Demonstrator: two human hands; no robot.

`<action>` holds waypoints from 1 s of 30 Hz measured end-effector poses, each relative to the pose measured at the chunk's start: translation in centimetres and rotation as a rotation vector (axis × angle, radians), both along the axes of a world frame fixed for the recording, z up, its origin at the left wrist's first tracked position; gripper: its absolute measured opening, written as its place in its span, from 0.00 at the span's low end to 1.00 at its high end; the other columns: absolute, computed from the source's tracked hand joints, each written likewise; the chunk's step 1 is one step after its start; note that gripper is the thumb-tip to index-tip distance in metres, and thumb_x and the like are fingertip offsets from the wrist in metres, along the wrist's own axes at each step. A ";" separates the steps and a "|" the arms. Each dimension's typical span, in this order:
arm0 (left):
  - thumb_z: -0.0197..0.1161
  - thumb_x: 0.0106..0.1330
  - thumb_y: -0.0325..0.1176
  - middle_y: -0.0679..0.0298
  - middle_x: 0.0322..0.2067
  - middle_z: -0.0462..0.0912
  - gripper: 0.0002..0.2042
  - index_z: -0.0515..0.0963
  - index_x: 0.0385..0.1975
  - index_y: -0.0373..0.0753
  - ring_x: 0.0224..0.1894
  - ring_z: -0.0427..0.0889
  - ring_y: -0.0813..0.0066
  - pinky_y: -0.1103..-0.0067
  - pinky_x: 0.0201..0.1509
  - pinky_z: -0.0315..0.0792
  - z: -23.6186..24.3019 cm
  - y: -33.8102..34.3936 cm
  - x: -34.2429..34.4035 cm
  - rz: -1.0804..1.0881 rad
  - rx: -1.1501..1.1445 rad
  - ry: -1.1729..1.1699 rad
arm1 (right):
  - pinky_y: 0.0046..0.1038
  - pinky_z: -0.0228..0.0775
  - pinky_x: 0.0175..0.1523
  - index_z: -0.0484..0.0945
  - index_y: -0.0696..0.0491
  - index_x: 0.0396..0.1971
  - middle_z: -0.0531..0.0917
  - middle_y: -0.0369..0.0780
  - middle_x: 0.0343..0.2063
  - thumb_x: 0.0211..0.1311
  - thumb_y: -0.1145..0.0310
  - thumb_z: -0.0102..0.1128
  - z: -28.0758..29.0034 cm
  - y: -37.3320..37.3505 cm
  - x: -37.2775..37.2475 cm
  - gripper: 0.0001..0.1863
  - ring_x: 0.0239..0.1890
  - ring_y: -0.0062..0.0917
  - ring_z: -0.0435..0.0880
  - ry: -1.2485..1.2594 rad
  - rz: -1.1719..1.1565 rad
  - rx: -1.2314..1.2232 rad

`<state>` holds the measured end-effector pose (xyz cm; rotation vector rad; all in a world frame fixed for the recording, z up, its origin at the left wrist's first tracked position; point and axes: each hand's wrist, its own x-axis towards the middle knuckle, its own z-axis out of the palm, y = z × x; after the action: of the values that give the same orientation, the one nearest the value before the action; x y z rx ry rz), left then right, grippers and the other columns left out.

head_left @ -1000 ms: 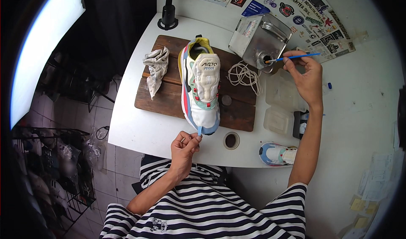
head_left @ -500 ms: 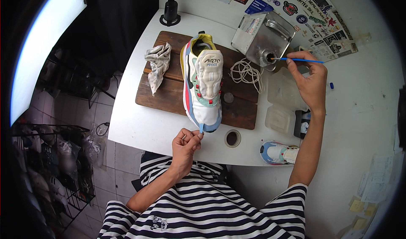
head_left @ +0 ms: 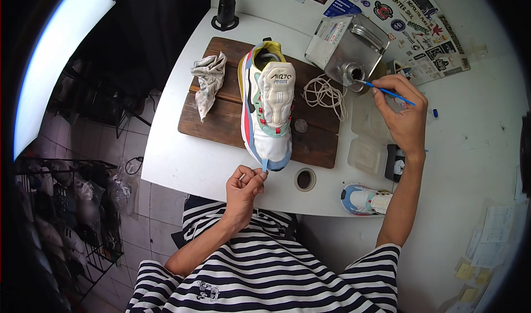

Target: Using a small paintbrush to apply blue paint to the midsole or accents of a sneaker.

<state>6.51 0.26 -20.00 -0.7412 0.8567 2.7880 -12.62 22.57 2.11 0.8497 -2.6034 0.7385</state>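
Note:
A multicoloured sneaker (head_left: 272, 100) without laces lies toe toward me on a dark wooden board (head_left: 193, 126). At its toe, my left hand (head_left: 241, 191) pinches the end of a light-blue strip (head_left: 265, 164) that sticks out from the sole edge. My right hand (head_left: 407, 116) grips a thin blue-handled brush (head_left: 396, 96) between thumb and fingers. The brush tip is at the round mouth of a tilted metal can (head_left: 338, 47); whether it touches the rim or anything inside, I cannot tell.
A crumpled cloth (head_left: 208, 83) and a bundle of white cord (head_left: 318, 100) lie on the board. Nearby are a dark-filled round jar (head_left: 305, 179), a clear plastic container (head_left: 368, 157), a second sneaker (head_left: 359, 199) and a black lamp base (head_left: 225, 18).
The brush has tilted, its handle end swinging down, and its tip has pulled back slightly from the can's mouth. My left hand keeps its pinch on the strip.

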 end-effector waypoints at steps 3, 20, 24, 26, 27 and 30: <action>0.67 0.67 0.21 0.60 0.39 0.85 0.11 0.70 0.30 0.41 0.25 0.69 0.88 0.86 0.35 0.70 0.0 0.0 0.0 0.008 0.001 0.009 | 0.24 0.78 0.47 0.85 0.61 0.37 0.86 0.39 0.35 0.60 0.82 0.66 0.6 0.1 0.4 0.06 0.38 0.23 0.86 0.037 -0.023 -0.033; 0.66 0.70 0.26 0.69 0.37 0.84 0.12 0.80 0.51 0.35 0.30 0.72 0.89 0.87 0.36 0.67 0.7 -0.2 0.0 -0.078 -0.009 -0.029 | 0.24 0.78 0.46 0.78 0.64 0.41 0.87 0.45 0.33 0.71 0.75 0.62 -4.5 4.1 -1.3 0.07 0.35 0.26 0.88 -0.090 -0.099 -0.645; 0.65 0.71 0.27 0.70 0.37 0.83 0.12 0.80 0.53 0.35 0.29 0.71 0.89 0.86 0.36 0.67 1.2 -0.3 0.2 -0.080 0.010 -0.073 | 0.28 0.79 0.48 0.77 0.63 0.44 0.87 0.47 0.35 0.73 0.73 0.57 -6.8 4.1 -1.3 0.08 0.35 0.28 0.88 -0.218 -0.135 -0.844; 0.65 0.71 0.27 0.71 0.36 0.82 0.13 0.80 0.54 0.34 0.30 0.71 0.89 0.86 0.37 0.68 1.0 -0.3 0.2 -0.093 0.038 -0.072 | 0.29 0.79 0.48 0.77 0.64 0.46 0.86 0.47 0.37 0.73 0.72 0.55 -7.3 4.1 -1.0 0.11 0.35 0.29 0.87 -0.331 -0.119 -0.977; 0.64 0.72 0.27 0.72 0.35 0.82 0.13 0.80 0.54 0.34 0.30 0.71 0.89 0.86 0.38 0.68 1.2 -0.4 0.3 -0.093 0.040 -0.072 | 0.31 0.77 0.53 0.78 0.63 0.49 0.85 0.47 0.39 0.74 0.70 0.54 -7.1 3.7 -0.5 0.13 0.38 0.29 0.85 -0.400 -0.176 -1.035; 0.65 0.71 0.27 0.72 0.35 0.82 0.13 0.81 0.53 0.34 0.30 0.71 0.88 0.87 0.38 0.68 0.8 -0.4 0.3 -0.114 0.113 -0.063 | 0.33 0.73 0.59 0.77 0.63 0.54 0.84 0.46 0.43 0.75 0.65 0.53 -7.1 2.7 2.5 0.18 0.41 0.28 0.83 -0.544 -0.239 -1.105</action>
<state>6.78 -0.14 -19.23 -0.7332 0.7004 2.6725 -10.12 25.24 -4.97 -0.0175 -2.0207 2.2078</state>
